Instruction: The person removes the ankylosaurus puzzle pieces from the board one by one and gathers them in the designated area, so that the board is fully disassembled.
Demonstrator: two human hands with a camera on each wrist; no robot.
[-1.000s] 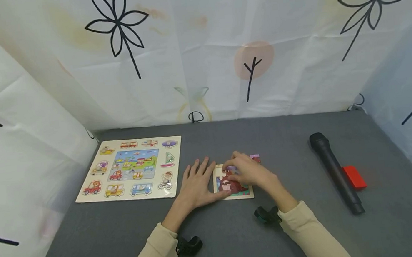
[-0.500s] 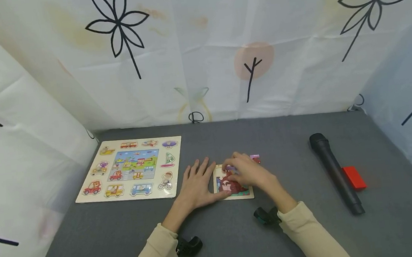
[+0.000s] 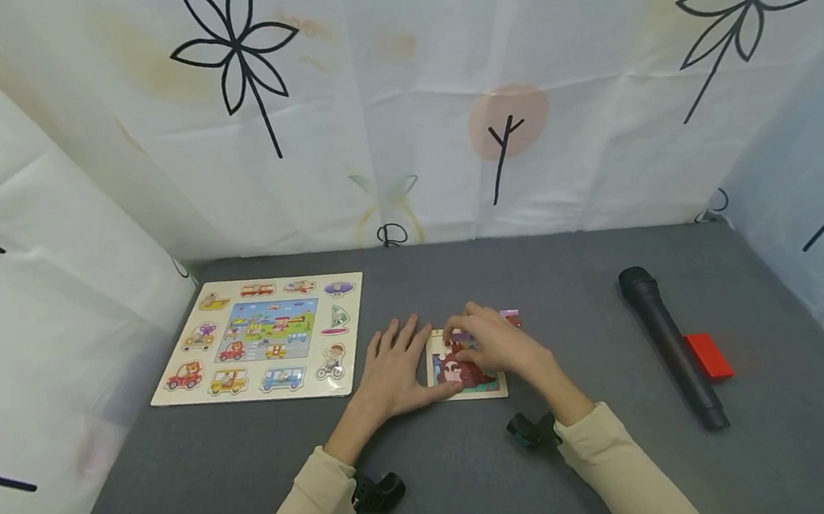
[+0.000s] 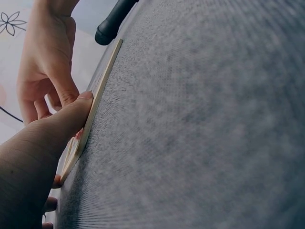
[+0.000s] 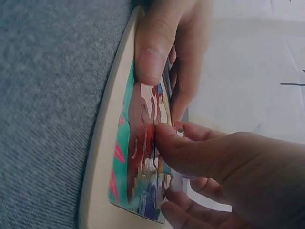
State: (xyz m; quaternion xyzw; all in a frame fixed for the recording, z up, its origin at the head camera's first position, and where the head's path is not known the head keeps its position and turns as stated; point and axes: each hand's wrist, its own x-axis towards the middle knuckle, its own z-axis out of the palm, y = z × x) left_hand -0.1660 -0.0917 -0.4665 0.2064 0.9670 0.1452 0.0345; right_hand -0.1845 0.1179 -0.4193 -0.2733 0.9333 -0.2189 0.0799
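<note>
A small wooden jigsaw puzzle (image 3: 483, 394) with a reddish-brown animal picture lies flat on the table. My left hand (image 3: 394, 376) is spread at its left side, with the thumb resting on the puzzle's face near the front edge. Over the upper part of the picture, my right hand (image 3: 494, 340) pinches a puzzle piece (image 5: 177, 182) between thumb and fingers. Only a pale purple bit of that piece shows; the fingers hide the rest. Just behind the right hand, another puzzle piece (image 3: 511, 316), pink and red, lies partly hidden.
To the left lies a larger wooden vehicle puzzle board (image 3: 253, 394). A black microphone (image 3: 670, 347) rests at the right, beside a red block (image 3: 710, 355). Printed white cloth (image 3: 421, 55) hangs behind the grey table (image 3: 451, 487) and along its sides.
Both hands stay almost in place. The right fingers shift only slightly over the puzzle.
</note>
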